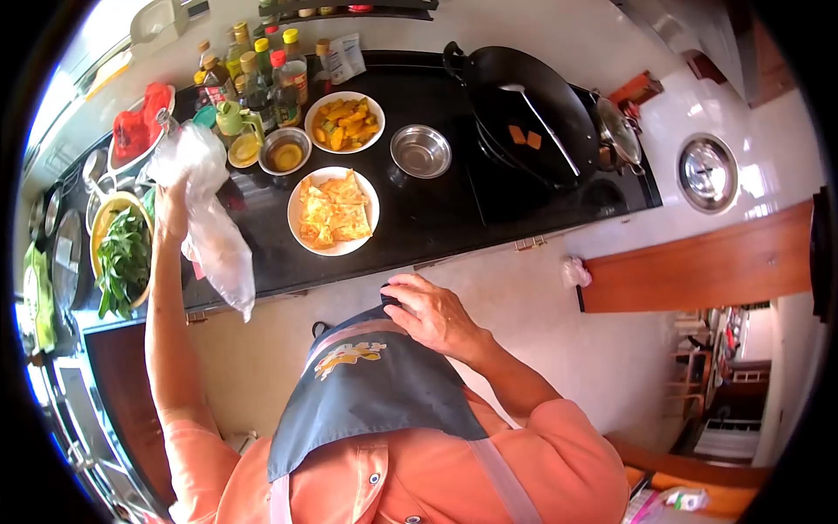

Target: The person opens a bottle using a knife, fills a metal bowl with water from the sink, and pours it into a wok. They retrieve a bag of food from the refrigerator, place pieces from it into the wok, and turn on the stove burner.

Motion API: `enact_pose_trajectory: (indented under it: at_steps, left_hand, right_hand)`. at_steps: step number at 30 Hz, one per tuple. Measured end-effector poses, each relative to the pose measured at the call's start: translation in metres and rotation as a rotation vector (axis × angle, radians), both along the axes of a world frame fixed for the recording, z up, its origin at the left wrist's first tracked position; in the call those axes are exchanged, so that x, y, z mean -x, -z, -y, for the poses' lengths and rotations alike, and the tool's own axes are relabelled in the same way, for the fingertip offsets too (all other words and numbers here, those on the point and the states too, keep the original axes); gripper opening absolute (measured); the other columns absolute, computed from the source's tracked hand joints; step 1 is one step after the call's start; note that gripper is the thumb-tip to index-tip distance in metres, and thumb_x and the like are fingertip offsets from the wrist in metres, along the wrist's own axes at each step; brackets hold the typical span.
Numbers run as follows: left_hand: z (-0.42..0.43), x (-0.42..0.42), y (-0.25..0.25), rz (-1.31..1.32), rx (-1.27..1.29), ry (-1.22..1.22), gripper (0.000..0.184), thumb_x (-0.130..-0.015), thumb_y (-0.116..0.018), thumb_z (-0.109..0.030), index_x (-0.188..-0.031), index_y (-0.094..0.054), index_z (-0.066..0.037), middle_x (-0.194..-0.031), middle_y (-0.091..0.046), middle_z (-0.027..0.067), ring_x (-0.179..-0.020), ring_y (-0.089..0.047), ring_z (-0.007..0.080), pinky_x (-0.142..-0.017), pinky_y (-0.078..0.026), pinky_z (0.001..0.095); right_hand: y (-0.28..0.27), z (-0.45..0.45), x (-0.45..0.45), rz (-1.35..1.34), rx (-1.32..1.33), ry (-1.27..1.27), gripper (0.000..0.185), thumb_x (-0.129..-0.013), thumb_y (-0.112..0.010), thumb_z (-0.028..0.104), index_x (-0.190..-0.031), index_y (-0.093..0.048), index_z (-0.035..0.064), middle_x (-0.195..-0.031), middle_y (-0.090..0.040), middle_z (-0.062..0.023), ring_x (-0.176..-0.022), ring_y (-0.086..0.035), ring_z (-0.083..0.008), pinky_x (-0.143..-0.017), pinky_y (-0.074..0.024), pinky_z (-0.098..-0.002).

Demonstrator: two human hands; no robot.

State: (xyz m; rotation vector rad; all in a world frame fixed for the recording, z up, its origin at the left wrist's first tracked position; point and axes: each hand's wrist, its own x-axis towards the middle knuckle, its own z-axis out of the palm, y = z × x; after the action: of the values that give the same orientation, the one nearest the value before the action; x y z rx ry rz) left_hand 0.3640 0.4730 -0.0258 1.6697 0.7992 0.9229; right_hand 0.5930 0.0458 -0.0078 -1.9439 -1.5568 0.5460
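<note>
At the left of the counter my left hand (172, 210) is closed on a thin, whitish plastic bag (214, 227). The bunched plastic covers my fingertips, and the bag's tail hangs past the counter's front edge. My right hand (436, 316) is in front of my dark apron (375, 393), with its fingers curled against a small black thing that I cannot make out. Beside my left forearm sits a yellowish basket (103, 218) of leafy greens (125, 253). A white plate of fried egg pieces (336, 210) lies between my two hands, farther back on the counter.
A black wok (524, 96) with a metal spatula (546, 131) and two orange-brown pieces sits on the stove. Cut pumpkin (346, 124) fills one bowl; a steel bowl (421, 151) stands nearby. Several sauce bottles (284, 87) line the wall. Red items fill a white basin (140, 122).
</note>
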Motion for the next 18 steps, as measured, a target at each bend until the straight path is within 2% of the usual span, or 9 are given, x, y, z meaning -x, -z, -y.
enact_pose_trajectory:
  at_steps: [2,4,6,7,8,10,11,15,18]
  left_hand:
    - [0.005,0.004,0.008,-0.095,-0.048,0.091,0.045,-0.091,-0.065,-0.023,-0.127,-0.065,0.005,-0.115,-0.073,0.0084,-0.102,-0.065,0.0164,-0.092,-0.051,0.0354]
    - [0.010,0.010,0.024,-0.341,-0.194,0.257,0.034,-0.086,-0.069,-0.017,-0.115,-0.071,0.000,-0.101,-0.074,0.0110,-0.089,-0.069,0.0239,-0.087,-0.054,0.0392]
    - [0.041,0.007,0.025,-0.699,-0.607,0.232,0.024,-0.080,-0.073,-0.013,-0.102,-0.073,-0.002,-0.095,-0.071,0.0161,-0.087,-0.068,0.0347,-0.094,-0.052,0.0470]
    - [0.046,0.013,0.042,-0.625,-0.895,0.212,0.022,-0.074,-0.075,-0.011,-0.093,-0.073,-0.002,-0.103,-0.066,0.0184,-0.097,-0.061,0.0420,-0.104,-0.046,0.0522]
    - [0.053,0.019,0.054,-0.805,-0.769,0.220,0.027,-0.073,-0.076,-0.011,-0.098,-0.074,-0.001,-0.129,-0.060,0.0217,-0.124,-0.054,0.0409,-0.116,-0.035,0.0538]
    - [0.073,0.031,0.080,-0.875,-0.922,0.137,0.032,-0.071,-0.077,-0.011,-0.102,-0.075,-0.001,-0.145,-0.050,0.0233,-0.139,-0.042,0.0436,-0.122,-0.028,0.0555]
    - [0.084,0.031,0.080,-0.997,-0.834,0.154,0.037,-0.070,-0.077,-0.011,-0.107,-0.077,-0.003,-0.153,-0.044,0.0209,-0.149,-0.032,0.0416,-0.123,-0.023,0.0568]
    - [0.096,0.033,0.126,-1.145,-0.781,0.169,0.056,-0.077,-0.070,-0.005,-0.132,-0.067,-0.012,-0.158,-0.038,0.0195,-0.154,-0.028,0.0393,-0.124,-0.021,0.0581]
    - [0.099,0.028,0.142,-1.146,-0.822,0.131,0.057,-0.078,-0.071,-0.005,-0.134,-0.066,-0.013,-0.159,-0.037,0.0203,-0.155,-0.025,0.0390,-0.124,-0.022,0.0602]
  right_hand:
    - [-0.001,-0.003,0.014,0.000,0.016,0.024,0.032,-0.097,-0.067,0.024,-0.121,-0.068,0.0026,-0.129,-0.064,-0.0170,-0.108,-0.068,-0.0361,-0.091,-0.0562,-0.0439]
    - [-0.001,-0.005,0.025,-0.006,0.040,0.044,0.032,-0.097,-0.067,0.024,-0.122,-0.068,0.0027,-0.130,-0.064,-0.0170,-0.109,-0.068,-0.0359,-0.092,-0.0561,-0.0440]
    - [-0.002,-0.006,0.032,-0.003,0.052,0.043,0.032,-0.097,-0.067,0.024,-0.122,-0.068,0.0024,-0.130,-0.063,-0.0175,-0.109,-0.068,-0.0365,-0.094,-0.0560,-0.0438]
    - [0.000,-0.007,0.032,0.013,0.040,0.039,0.032,-0.097,-0.067,0.024,-0.122,-0.068,0.0023,-0.130,-0.063,-0.0178,-0.109,-0.068,-0.0367,-0.094,-0.0559,-0.0438]
    - [0.001,-0.007,0.032,0.030,0.025,0.033,0.032,-0.097,-0.066,0.024,-0.122,-0.068,0.0022,-0.131,-0.063,-0.0181,-0.109,-0.068,-0.0369,-0.094,-0.0559,-0.0439]
    - [0.000,-0.008,0.030,0.017,0.028,0.030,0.032,-0.098,-0.066,0.023,-0.122,-0.068,0.0021,-0.130,-0.063,-0.0183,-0.109,-0.068,-0.0369,-0.094,-0.0560,-0.0438]
    - [-0.001,-0.008,0.028,0.010,0.026,0.028,0.032,-0.098,-0.066,0.023,-0.122,-0.068,0.0021,-0.130,-0.063,-0.0185,-0.109,-0.068,-0.0369,-0.093,-0.0561,-0.0437]
    - [0.001,-0.011,0.020,0.001,-0.027,0.005,0.032,-0.098,-0.066,0.022,-0.122,-0.067,0.0021,-0.129,-0.063,-0.0182,-0.107,-0.068,-0.0370,-0.091,-0.0567,-0.0438]
    - [-0.001,-0.011,0.017,-0.010,-0.065,-0.014,0.031,-0.097,-0.067,0.022,-0.120,-0.068,0.0022,-0.127,-0.063,-0.0175,-0.105,-0.068,-0.0371,-0.089,-0.0569,-0.0440]
